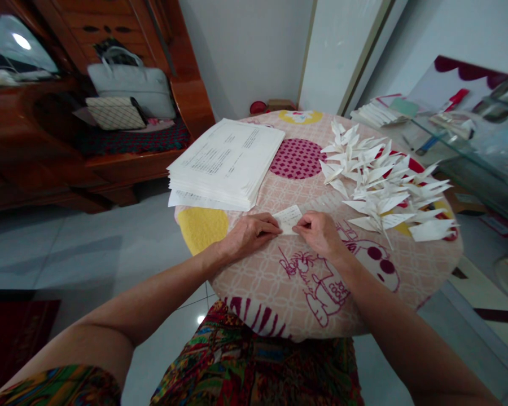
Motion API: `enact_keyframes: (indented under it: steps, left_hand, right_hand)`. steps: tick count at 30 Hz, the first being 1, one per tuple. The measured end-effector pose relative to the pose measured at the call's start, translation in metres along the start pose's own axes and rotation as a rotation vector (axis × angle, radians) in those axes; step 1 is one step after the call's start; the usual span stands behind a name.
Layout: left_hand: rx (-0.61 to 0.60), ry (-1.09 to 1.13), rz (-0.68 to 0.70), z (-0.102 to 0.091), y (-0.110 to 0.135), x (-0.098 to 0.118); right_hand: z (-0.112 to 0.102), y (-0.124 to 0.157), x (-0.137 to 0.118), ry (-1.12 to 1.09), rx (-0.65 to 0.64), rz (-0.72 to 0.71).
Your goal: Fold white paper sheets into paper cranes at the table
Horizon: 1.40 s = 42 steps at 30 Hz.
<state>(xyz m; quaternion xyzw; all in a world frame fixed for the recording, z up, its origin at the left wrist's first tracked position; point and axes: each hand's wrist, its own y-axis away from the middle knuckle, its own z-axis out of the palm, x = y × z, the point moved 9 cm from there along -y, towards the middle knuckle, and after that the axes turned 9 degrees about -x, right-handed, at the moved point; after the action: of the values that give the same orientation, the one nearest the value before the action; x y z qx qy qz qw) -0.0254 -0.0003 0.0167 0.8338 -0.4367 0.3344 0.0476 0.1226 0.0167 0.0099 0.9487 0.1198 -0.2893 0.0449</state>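
1. Pinching a small folded paper [288,217] from both sides, a person works at a round worktop [275,293]. The left hand [252,234] is closed on the paper's left edge with its fingers curled. The right hand [319,231] grips the lower right corner between thumb and fingertips. The paper lies flat near the middle of the worktop, slightly toward the person.
2. A peach patterned cloth covers the worktop, printed with a cartoon drawing, a yellow circle and a dark pink dotted circle. The cloth hangs over the near rim above the person's bright printed dress [254,366].
3. A thick stack of printed sheets [226,163] sits beyond the left hand, its near left corner jutting past the worktop's edge.
4. A pile of folded white paper shapes [385,186] spreads across the right half, beginning near the right hand and reaching almost to the right rim.
5. Bare cloth lies between the hands and the near edge, and a narrower strip runs between the stack and the pile.
6. To the left, across pale floor tiles [88,242], a dark wooden bench [122,163] holds a grey bag [131,90] and a quilted bag [115,113].
7. To the right, close beside the worktop, a glass-topped table [469,152] carries papers and small items too blurred to name.
8. White walls close the far side, and a dark red rug [12,338] shows at lower left.
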Motion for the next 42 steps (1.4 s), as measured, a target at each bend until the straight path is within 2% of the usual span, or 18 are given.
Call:
enact_keyframes:
  steps: [9, 18, 23, 29, 36, 42]
  left_hand:
    - [-0.007, 0.066, -0.015, -0.001, -0.002, -0.012]
    - [0.000, -0.131, 0.090, 0.003, 0.003, 0.012]
    - [-0.022, -0.190, 0.168, 0.009, 0.005, 0.016]
    - [-0.041, -0.214, 0.166, 0.011, 0.005, 0.016]
    - [-0.050, -0.289, 0.183, 0.016, 0.009, 0.019]
    - [-0.085, -0.340, 0.126, 0.020, 0.013, 0.024]
  right_hand:
    - [0.001, 0.000, 0.000, -0.010, -0.009, -0.009]
    - [0.001, 0.000, 0.002, -0.009, 0.016, -0.014]
    - [0.003, 0.000, 0.003, -0.004, 0.013, -0.019]
    - [0.002, 0.001, 0.002, -0.002, 0.033, -0.029]
    - [0.002, 0.001, -0.005, 0.084, -0.012, -0.034]
    - [0.007, -0.012, -0.018, 0.133, -0.122, -0.050]
